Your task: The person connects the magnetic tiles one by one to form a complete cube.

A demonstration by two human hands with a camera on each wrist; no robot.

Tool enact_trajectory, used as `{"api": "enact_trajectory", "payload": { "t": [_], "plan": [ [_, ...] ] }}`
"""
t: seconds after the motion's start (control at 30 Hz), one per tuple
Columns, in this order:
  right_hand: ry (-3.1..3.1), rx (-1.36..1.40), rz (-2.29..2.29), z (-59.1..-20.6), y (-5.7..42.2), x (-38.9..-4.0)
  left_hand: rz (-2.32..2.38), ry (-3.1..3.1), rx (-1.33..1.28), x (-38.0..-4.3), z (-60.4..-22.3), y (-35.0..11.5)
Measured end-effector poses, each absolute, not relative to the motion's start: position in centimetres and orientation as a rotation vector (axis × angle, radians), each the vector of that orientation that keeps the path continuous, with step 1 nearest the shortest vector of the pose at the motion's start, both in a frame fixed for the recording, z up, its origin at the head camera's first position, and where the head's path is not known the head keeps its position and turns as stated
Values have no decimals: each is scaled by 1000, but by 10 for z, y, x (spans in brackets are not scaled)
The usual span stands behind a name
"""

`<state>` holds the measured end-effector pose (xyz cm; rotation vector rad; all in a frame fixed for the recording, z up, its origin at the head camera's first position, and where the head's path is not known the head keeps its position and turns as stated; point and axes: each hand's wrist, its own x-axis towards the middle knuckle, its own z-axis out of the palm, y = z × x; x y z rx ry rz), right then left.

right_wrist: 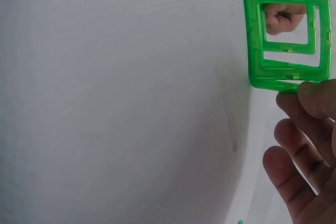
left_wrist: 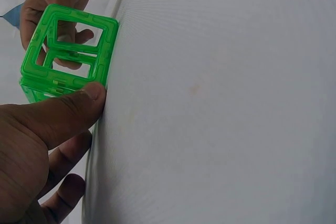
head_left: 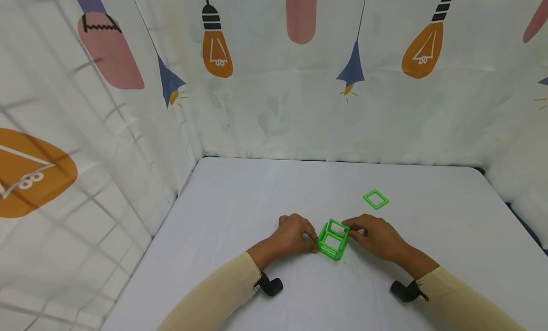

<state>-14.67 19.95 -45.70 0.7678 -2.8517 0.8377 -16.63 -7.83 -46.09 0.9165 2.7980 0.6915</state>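
A small open cube of translucent green square magnetic tiles [head_left: 328,252] stands on the white table between both hands. My left hand [head_left: 294,234] grips its left side. In the left wrist view, the left thumb [left_wrist: 79,106] presses a lower edge of the cube [left_wrist: 108,48]. On the other side, my right hand [head_left: 378,236] pinches a tile edge between thumb and index finger. The right wrist view shows that tile slightly angled from the cube's side [right_wrist: 255,40], while the other right fingers [right_wrist: 291,174] are spread loosely.
A single loose green square tile [head_left: 370,203] lies flat on the table beyond the right hand. The white tabletop [head_left: 257,188] meets a printed curtain [head_left: 274,112] at the back, and another sheet hangs at the left.
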Motion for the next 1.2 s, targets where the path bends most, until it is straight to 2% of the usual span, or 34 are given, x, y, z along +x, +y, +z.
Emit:
{"api": "enact_trajectory", "payload": {
  "t": [0.43,1.2],
  "plan": [
    [-2812,884,857,-457,204,-146,680,2807,901,-167,-461,-78],
    [-2825,893,837,-455,201,-146,685,2807,924,-167,-462,-78]
  ]
}}
